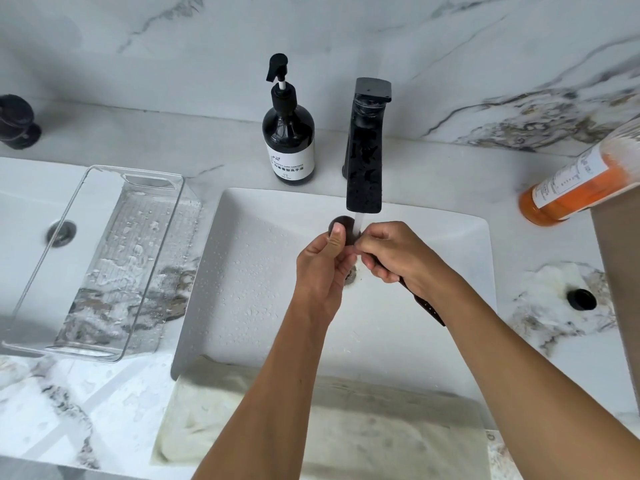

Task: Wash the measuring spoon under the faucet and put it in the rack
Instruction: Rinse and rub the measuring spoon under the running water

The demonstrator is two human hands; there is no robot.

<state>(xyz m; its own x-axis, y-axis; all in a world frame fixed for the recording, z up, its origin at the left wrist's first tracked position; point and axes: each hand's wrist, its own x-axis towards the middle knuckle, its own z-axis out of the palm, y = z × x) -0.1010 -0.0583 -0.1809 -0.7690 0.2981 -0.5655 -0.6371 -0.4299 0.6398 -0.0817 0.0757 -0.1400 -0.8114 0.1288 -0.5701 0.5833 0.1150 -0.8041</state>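
Over the white sink [242,258] I hold a black measuring spoon [348,227] under the black faucet [365,157], and water runs onto its round bowl. My left hand [325,261] pinches the bowl, thumb on top. My right hand [398,252] grips the handle, whose end sticks out below my wrist. The clear plastic rack [104,258] lies wet on the counter left of the sink, apart from both hands.
A black soap pump bottle [288,140] stands left of the faucet. An orange bottle [581,181] lies tilted at the right. A small black cap [581,299] sits on the right counter. A pale cloth [311,420] hangs over the sink's front edge. A second basin [31,216] is far left.
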